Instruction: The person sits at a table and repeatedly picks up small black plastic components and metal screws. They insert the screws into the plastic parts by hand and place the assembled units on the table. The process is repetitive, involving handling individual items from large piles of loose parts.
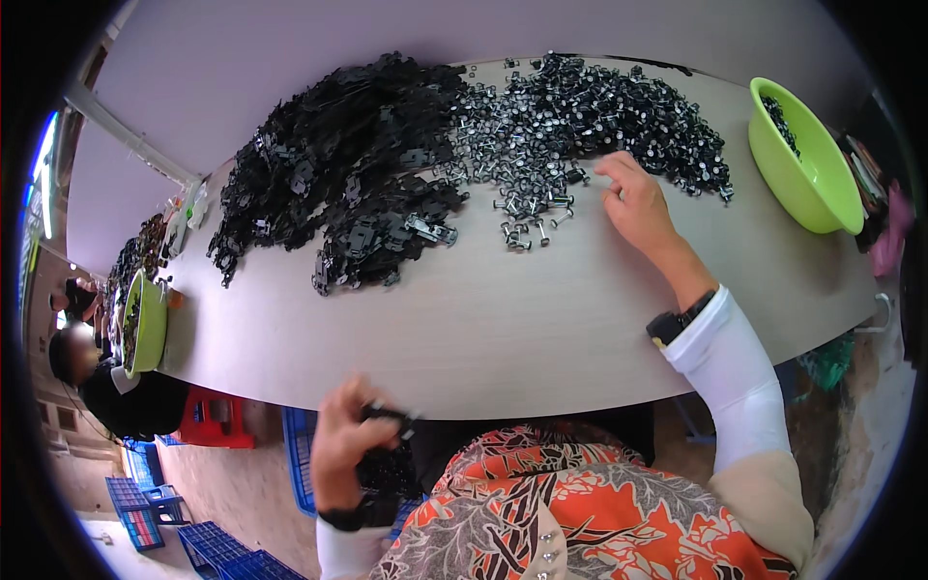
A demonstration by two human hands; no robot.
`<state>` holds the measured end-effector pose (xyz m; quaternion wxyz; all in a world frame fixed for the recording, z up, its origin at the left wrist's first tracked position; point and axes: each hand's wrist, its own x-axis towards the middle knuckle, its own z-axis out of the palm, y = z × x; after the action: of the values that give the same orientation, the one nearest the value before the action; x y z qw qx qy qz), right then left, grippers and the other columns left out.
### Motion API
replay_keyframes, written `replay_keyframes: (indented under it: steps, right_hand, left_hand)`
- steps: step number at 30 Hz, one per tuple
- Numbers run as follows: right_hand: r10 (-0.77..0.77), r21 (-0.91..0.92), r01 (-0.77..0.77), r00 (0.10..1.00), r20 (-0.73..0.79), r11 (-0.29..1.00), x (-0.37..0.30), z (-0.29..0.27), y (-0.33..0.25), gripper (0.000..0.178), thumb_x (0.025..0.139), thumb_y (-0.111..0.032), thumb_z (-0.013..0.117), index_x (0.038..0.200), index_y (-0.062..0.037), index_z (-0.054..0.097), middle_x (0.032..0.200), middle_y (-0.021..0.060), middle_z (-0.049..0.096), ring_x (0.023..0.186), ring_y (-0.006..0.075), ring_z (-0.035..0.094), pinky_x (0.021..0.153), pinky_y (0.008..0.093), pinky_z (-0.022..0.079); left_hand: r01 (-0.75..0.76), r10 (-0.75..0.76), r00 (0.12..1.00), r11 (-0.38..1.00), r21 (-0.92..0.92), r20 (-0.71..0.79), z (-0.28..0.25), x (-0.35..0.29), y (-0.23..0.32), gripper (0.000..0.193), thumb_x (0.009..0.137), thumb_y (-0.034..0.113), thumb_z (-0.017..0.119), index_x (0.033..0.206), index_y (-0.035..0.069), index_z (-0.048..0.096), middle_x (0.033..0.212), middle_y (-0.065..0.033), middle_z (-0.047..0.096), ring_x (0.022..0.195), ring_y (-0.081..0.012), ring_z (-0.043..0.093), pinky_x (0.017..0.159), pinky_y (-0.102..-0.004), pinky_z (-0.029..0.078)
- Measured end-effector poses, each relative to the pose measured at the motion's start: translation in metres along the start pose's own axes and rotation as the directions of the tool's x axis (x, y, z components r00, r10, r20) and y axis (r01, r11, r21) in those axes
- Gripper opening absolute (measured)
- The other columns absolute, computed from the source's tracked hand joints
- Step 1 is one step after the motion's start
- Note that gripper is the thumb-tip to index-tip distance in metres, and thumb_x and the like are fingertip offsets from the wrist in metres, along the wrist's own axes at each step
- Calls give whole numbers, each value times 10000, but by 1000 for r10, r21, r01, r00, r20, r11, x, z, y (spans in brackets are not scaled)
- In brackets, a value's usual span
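Note:
My left hand (350, 435) is over the near table edge, slightly blurred, with its fingers closed round a black plastic piece (389, 420). At the right front of the heap of small wheel-and-axle sets (541, 145), my right hand (638, 205) hovers with curled fingers. Its thumb and fingertips are drawn together; whatever lies between them is too small to make out. A few axle sets (522, 234) lie loose just left of that hand. Further left spreads a big pile of flat black plastic pieces (338, 164), shaped like toy-car bases. One shinier piece (431, 230) lies at the pile's right edge.
A green basin (822, 184) with dark small parts stands at the right end of the table (541, 329). At the left, another green basin (149, 324) is near a seated person (130, 391). Blue crates (298, 459) and a red stool (217, 420) are below.

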<state>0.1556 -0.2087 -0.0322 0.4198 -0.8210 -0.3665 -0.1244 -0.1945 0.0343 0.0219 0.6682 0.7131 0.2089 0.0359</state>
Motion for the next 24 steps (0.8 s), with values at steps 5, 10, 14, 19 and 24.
replay_keyframes:
  steps: [5, 10, 14, 19, 24]
  right_hand:
    - [-186, -45, 186, 983, 10, 982, 23, 23, 6, 342, 706, 68, 546, 1034, -24, 570, 1042, 79, 594, 699, 222, 583, 651, 311, 485]
    - [-235, -214, 252, 966, 104, 944, 25, 29, 5, 309, 707, 22, 563, 1011, -29, 573, 977, 103, 593, 777, 304, 599, 703, 360, 495]
    - [82, -144, -57, 982, 172, 988, 14, 9, 2, 265, 690, 14, 556, 951, -19, 584, 888, 109, 580, 759, 287, 603, 689, 372, 491]
    - [426, 278, -537, 824, 372, 796, 0, -8, -17, 215, 686, 5, 541, 893, -12, 595, 839, 121, 576, 701, 280, 589, 644, 349, 469]
    - [82, -217, -61, 992, 91, 974, -11, -19, 1, 188, 694, 44, 552, 870, -16, 583, 871, 125, 565, 739, 316, 584, 646, 358, 476]
  left_hand:
    - [423, -306, 894, 818, 391, -326, -72, -70, -51, 137, 663, 48, 721, 707, -14, 607, 585, -45, 580, 531, -101, 548, 480, -252, 428]
    - [243, -79, 919, 885, 398, -386, -50, -49, -26, 152, 739, 78, 691, 785, -55, 632, 598, -50, 601, 551, -73, 545, 517, -225, 428]
    - [-111, 174, 983, 827, 551, -62, 3, 26, 25, 138, 782, 89, 635, 819, -44, 646, 660, -42, 607, 615, -83, 556, 583, -237, 443]
    - [-522, 619, 770, 475, 708, 153, 50, 127, 33, 98, 776, 76, 628, 841, 3, 634, 706, -94, 610, 625, -234, 578, 594, -314, 448]
    - [-250, 558, 819, 142, 958, 131, 38, 184, 26, 308, 672, -13, 661, 971, 57, 672, 906, -81, 594, 949, -283, 526, 806, -372, 446]
